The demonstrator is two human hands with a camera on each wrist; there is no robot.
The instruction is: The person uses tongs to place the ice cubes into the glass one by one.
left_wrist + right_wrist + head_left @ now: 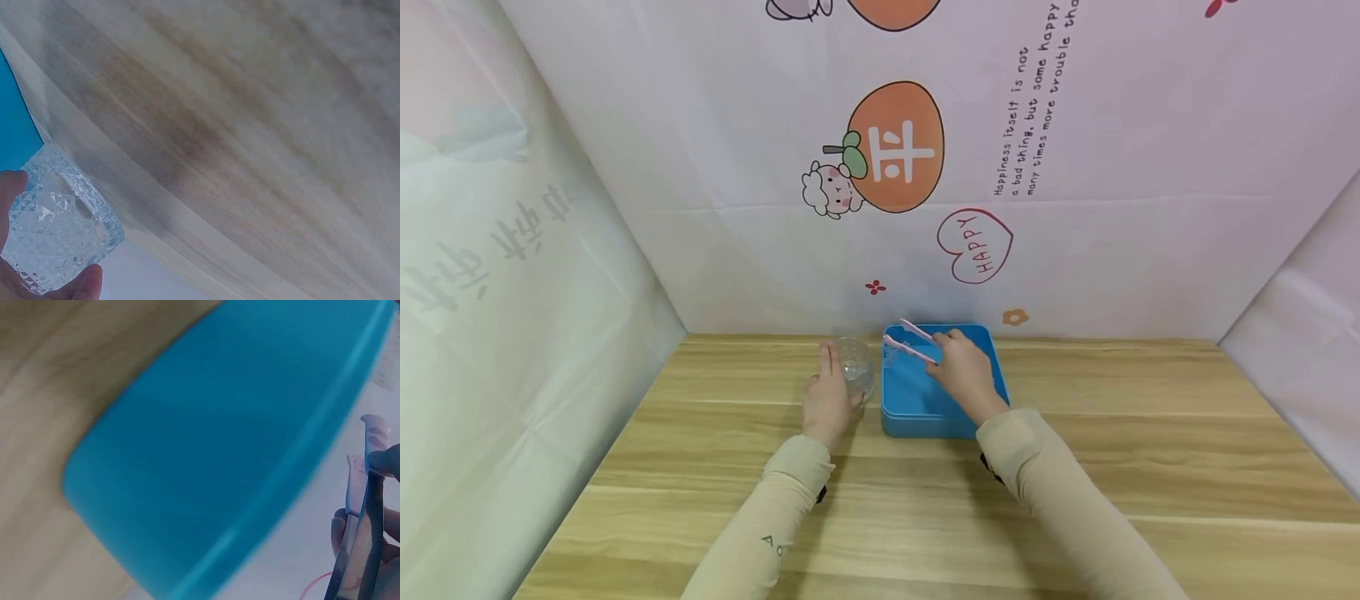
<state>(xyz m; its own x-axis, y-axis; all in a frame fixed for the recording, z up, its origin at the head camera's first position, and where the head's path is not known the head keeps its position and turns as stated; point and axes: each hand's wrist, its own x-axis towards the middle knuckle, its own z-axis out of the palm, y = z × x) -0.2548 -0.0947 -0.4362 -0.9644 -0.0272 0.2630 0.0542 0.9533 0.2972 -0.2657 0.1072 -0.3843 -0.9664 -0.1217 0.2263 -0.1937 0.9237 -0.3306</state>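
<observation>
Gripping glass bowl [62, 219] between fingers and thumb of left hand [829, 400], just beside blue box [928, 427]; holding pink tongs [912, 352] over box with right hand [964, 371], tips apart. Judging bowl stiff, slick, fragile — best gripping round patterned sides.

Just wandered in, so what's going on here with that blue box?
A person is working with both hands at a wooden table. The left hand holds a clear, patterned glass container just left of the blue box. The right hand grips pink-tipped tongs over the open box. Their tips are apart, with nothing visible between them.
</observation>
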